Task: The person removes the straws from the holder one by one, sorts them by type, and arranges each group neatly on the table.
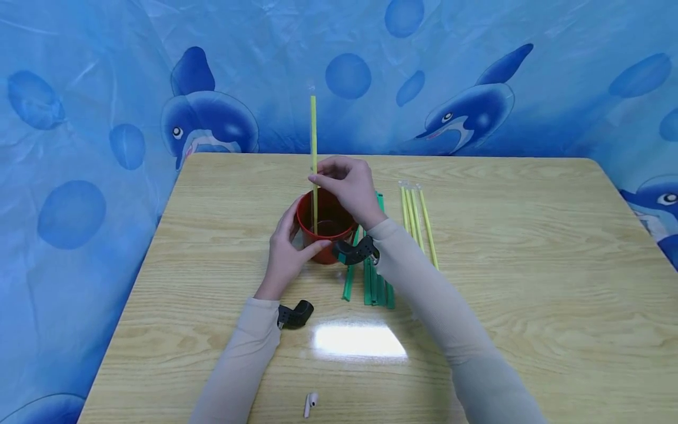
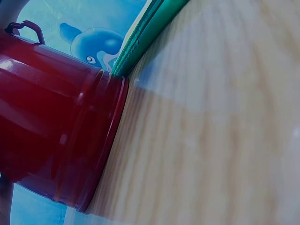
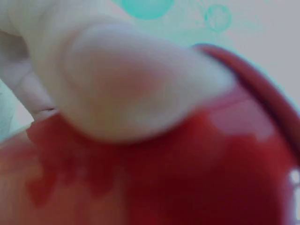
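A red bucket (image 1: 324,257) stands upright on the table, and in the left wrist view its side (image 2: 42,117) shows a small handle (image 2: 29,28). My left hand (image 1: 286,254) holds it from the left, thumb on the near side and fingers round the far left. Over the rim, my right hand (image 1: 351,184) pinches a long thin yellow stick (image 1: 313,138) with a clear tip. This stick is upright, its lower end inside the bucket. Close up in the right wrist view, a blurred thumb (image 3: 131,89) presses the red wall (image 3: 197,173).
Several green strips (image 1: 374,288) lie right of the bucket, partly under my right wrist. Several yellow sticks (image 1: 415,218) lie farther right, partly behind my forearm. A white earbud (image 1: 310,403) is near the front edge. A blue dolphin-print sheet (image 1: 296,35) hangs behind the table.
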`<state>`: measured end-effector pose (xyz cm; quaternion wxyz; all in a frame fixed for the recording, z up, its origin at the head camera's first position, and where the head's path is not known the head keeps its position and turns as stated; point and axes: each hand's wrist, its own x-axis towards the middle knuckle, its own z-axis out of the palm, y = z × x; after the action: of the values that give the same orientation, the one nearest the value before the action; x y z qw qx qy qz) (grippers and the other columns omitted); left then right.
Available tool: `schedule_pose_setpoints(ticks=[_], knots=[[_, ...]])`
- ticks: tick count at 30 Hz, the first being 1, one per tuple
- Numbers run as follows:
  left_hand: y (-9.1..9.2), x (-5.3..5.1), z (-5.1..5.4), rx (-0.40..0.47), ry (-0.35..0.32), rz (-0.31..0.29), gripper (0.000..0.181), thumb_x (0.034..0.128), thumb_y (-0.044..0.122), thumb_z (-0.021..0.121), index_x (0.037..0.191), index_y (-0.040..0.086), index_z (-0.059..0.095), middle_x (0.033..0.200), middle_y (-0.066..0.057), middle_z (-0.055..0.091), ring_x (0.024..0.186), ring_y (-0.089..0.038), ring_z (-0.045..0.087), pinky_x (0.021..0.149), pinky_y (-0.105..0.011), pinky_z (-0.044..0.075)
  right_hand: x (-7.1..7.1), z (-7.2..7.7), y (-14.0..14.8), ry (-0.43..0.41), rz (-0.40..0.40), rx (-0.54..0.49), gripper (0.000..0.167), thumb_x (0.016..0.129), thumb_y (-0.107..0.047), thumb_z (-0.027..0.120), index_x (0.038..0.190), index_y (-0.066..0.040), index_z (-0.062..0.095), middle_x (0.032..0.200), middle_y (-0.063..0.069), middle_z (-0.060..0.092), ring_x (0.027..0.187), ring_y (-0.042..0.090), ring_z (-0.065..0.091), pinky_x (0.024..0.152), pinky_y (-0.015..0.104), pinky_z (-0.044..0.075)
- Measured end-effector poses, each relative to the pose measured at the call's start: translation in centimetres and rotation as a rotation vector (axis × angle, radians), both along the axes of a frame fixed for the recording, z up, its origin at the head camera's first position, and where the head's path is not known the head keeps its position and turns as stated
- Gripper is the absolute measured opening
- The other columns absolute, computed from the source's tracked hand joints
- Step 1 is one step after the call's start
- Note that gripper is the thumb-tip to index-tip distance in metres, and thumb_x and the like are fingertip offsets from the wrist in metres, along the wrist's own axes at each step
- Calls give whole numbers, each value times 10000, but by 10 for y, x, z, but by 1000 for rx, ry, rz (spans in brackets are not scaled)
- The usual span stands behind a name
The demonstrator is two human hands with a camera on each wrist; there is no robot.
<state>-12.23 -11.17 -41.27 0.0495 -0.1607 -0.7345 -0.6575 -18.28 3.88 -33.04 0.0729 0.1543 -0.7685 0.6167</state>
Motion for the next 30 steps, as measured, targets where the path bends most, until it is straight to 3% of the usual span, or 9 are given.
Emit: schedule_pose_setpoints(ticks=[14, 21, 30], knots=[[0, -1, -2, -6, 0, 13, 819, 805, 146, 760, 1482, 151, 299, 1443, -17, 386, 1312, -155, 365, 1056, -363, 364, 6, 12, 12, 25, -27, -84, 166, 846, -98, 708, 943, 36, 695, 854, 65, 686, 808, 197, 632, 799, 333, 537], [2, 13, 30, -16, -45, 10, 786, 815, 30, 728, 1464, 13, 284, 1443, -147, 374, 1326, -233, 357, 1070, -400, 344, 15, 24, 17, 86, -50, -92, 172, 839, -96, 714, 952, 34, 699, 835, 50, 685, 796, 206, 632, 774, 339, 533], [2, 14, 32, -28, -47, 16, 790, 817, 46, 731, 1465, 12, 280, 1440, -152, 378, 1320, -239, 368, 1068, -379, 347, 27, 40, 22, 119, -53, -134, 142, 836, -69, 713, 946, 20, 715, 829, 28, 701, 798, 194, 643, 758, 336, 529]])
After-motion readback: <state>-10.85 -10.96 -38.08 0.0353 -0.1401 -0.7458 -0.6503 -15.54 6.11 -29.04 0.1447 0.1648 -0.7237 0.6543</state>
